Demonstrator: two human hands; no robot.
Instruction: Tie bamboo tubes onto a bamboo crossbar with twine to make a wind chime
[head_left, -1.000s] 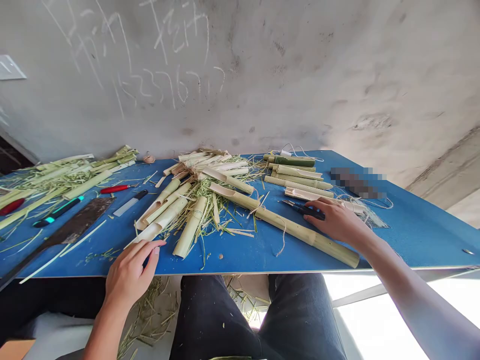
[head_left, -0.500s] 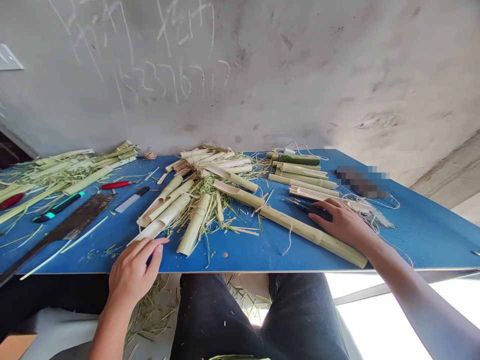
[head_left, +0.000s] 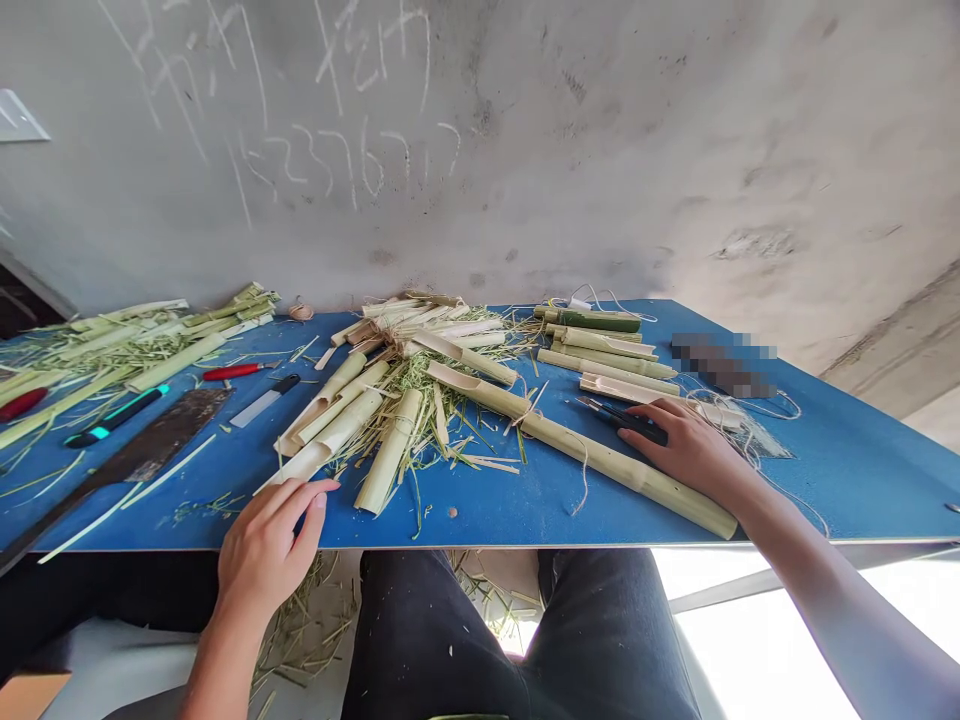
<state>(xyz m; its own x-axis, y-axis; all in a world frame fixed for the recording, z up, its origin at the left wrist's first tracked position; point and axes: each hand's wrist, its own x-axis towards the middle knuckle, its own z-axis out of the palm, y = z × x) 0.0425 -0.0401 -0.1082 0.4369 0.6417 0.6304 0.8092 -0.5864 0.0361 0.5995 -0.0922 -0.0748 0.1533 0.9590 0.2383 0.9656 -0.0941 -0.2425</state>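
The right hand (head_left: 694, 450) is reaching across the long bamboo tube (head_left: 622, 465) and lying over a black-handled tool (head_left: 628, 423), its fingers extended on the handle; whether it is gripping the tool cannot be determined. The tube is resting on the blue surface (head_left: 825, 480), running diagonally toward the near edge, and a loose length of twine (head_left: 583, 472) is tied around it and trailing toward the near edge. The tool is lying just beyond the tube, with no object standing between it and the hand.

The left hand (head_left: 264, 545) is positioned at the near edge of the surface, well left of the tube. It is loosely curled, holding nothing, and its fingers are just beside a group of cut bamboo pieces (head_left: 330, 430).

A pile of green shavings (head_left: 409, 400) is spreading along the far side of the tube, and a row of bamboo tubes (head_left: 607, 358) is lying beyond its right end. Further left of the tube, a broad cleaver (head_left: 157, 430), a utility knife (head_left: 262, 403), and a red-handled tool (head_left: 231, 372) are lying near a heap of bamboo strips (head_left: 142, 340). A pixelated patch (head_left: 724, 352) is obscuring one item beyond the tube.
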